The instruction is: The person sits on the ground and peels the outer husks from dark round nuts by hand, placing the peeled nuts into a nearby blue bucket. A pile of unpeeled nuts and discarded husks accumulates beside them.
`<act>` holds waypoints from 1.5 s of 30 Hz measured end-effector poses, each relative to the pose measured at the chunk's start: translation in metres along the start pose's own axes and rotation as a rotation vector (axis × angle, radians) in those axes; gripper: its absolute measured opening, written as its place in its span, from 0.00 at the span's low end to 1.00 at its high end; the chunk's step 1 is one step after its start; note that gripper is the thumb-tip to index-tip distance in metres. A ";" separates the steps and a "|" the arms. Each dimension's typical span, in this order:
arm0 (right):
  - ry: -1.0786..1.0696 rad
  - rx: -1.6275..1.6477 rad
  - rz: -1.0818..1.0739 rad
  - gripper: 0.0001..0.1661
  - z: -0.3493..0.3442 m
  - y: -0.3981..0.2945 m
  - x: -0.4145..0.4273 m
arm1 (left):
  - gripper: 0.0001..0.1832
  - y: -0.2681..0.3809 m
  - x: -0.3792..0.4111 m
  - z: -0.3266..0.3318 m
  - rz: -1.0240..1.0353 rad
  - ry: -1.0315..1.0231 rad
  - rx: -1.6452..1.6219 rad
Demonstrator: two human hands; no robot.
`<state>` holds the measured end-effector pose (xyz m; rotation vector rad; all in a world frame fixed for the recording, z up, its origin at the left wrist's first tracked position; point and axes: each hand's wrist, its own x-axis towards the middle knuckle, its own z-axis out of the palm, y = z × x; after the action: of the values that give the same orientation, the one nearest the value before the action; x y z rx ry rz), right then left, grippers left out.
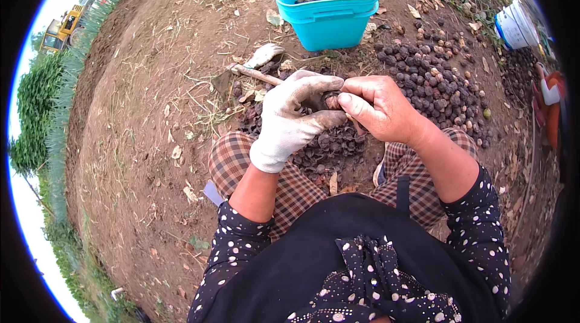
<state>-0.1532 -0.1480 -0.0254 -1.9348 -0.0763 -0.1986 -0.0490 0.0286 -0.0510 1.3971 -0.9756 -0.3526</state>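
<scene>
My left hand [294,114], in a whitish knitted glove with soiled fingertips, grips a dark-husked walnut [332,100] between thumb and fingers. Against the nut's right side press the thumb and fingers of my bare right hand [378,108]; whether they hold a piece of husk or a small tool cannot be told. Below both hands, dark husk scraps [333,146] lie heaped between my knees. A large pile of blackened walnuts [430,83], a few of them pale, spreads on the soil to the right. Beyond my hands stands a turquoise plastic bucket [333,28] with nuts at its bottom.
A second work glove [265,55] and a wooden handle [258,75] lie just beyond my left hand. At the far right are a white bucket [517,25] and an orange object [553,110]. Dry leaves and straw litter the soil. A yellow machine [63,28] stands at upper left.
</scene>
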 end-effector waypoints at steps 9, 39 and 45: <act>0.136 -0.234 -0.087 0.09 0.004 0.006 0.001 | 0.25 0.000 0.002 0.003 -0.044 0.037 0.179; -0.063 -0.353 -0.028 0.08 -0.006 0.018 -0.001 | 0.20 -0.003 0.003 0.012 0.161 -0.102 0.594; 0.061 -0.529 0.036 0.07 -0.008 0.042 0.000 | 0.23 0.003 0.005 0.011 0.194 -0.091 0.504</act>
<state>-0.1478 -0.1707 -0.0612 -2.4526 0.0588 -0.2731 -0.0557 0.0180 -0.0476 1.7285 -1.3247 -0.0198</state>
